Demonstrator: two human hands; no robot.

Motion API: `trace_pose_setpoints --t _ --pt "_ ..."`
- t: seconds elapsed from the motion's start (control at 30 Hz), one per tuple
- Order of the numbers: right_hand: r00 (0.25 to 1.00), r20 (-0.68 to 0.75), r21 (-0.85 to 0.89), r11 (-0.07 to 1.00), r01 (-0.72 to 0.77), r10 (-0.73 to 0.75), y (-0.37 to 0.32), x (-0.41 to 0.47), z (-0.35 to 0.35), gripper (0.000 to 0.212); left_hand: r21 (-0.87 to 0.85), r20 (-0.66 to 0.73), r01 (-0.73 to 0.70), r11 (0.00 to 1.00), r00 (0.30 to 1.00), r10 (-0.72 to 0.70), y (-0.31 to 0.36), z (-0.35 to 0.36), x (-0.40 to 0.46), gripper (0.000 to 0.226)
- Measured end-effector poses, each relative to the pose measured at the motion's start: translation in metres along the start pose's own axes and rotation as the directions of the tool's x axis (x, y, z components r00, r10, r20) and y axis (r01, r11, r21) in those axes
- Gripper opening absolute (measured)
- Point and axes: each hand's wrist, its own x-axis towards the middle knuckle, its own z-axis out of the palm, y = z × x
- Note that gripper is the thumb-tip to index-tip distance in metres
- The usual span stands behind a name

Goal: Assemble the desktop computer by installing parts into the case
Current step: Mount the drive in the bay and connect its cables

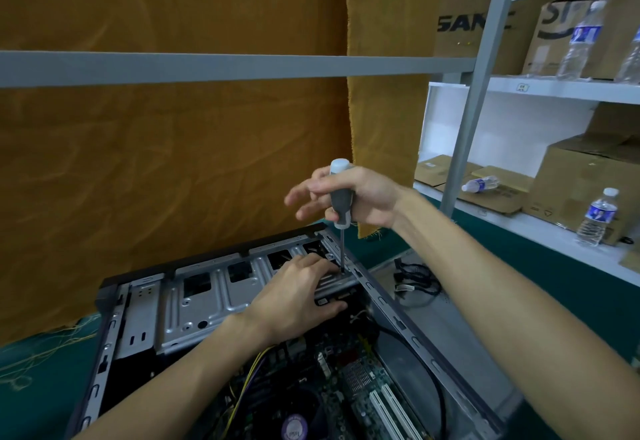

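Observation:
An open desktop case (412, 332) lies on its side on a green table, its motherboard (360, 391) showing inside. My right hand (356, 197) grips the grey-and-white handle of a screwdriver (341, 202) held upright, its tip down on a metal drive (337, 280) at the far right corner of the case. My left hand (294, 297) rests flat on that drive, fingers on top and thumb along its near edge. The silver drive bay (214, 297) spreads to the left of the hands.
Loose black cables (417, 278) lie on the table right of the case. White shelves (540, 228) at right hold cardboard boxes and water bottles (597, 218). An orange cloth (173, 162) hangs behind, crossed by a grey bar (207, 67).

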Motion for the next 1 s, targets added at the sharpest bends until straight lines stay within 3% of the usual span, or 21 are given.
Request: trace_pose_setpoints --t 0.07,0.17,0.27,0.47,0.57,0.67,0.77,1.0 --pt "0.999 0.040 -0.010 1.000 -0.006 0.007 0.001 0.004 -0.003 0.033 -0.003 0.004 -0.001 1.000 1.000 0.001 0.000 -0.001 0.001 0.066" --pt "0.989 -0.129 0.026 0.997 0.071 -0.068 0.014 0.015 0.011 0.046 0.003 0.006 -0.009 1.000 1.000 0.009 0.000 -0.001 0.001 0.065" --pt "0.934 -0.306 -0.002 0.981 0.192 -0.184 0.025 0.013 0.015 0.050 0.012 -0.001 -0.007 1.000 1.000 0.007 0.000 0.001 0.001 0.065" --pt "0.867 -0.446 -0.054 0.973 0.225 -0.225 0.025 0.009 0.021 0.049 0.024 0.003 -0.001 1.000 1.000 0.001 0.003 0.000 0.000 0.064" --pt "0.875 -0.426 -0.076 0.973 0.220 -0.231 0.027 0.007 0.022 0.051 0.028 0.004 0.003 1.000 1.000 -0.003 0.003 -0.001 -0.001 0.064" --pt "0.928 -0.290 -0.052 0.972 0.227 -0.233 0.022 0.003 0.020 0.039 0.030 0.009 0.004 1.000 1.000 -0.005 0.003 0.000 -0.001 0.064" --pt "0.961 -0.188 0.073 0.973 0.218 -0.201 0.014 0.002 0.007 0.021 0.019 0.006 0.008 1.000 1.000 -0.008 0.001 -0.001 -0.001 0.064" --pt "0.963 -0.127 0.297 0.917 0.267 -0.239 -0.004 0.002 -0.022 0.008 -0.040 0.034 0.046 0.998 0.998 -0.045 -0.002 -0.002 -0.001 0.064"
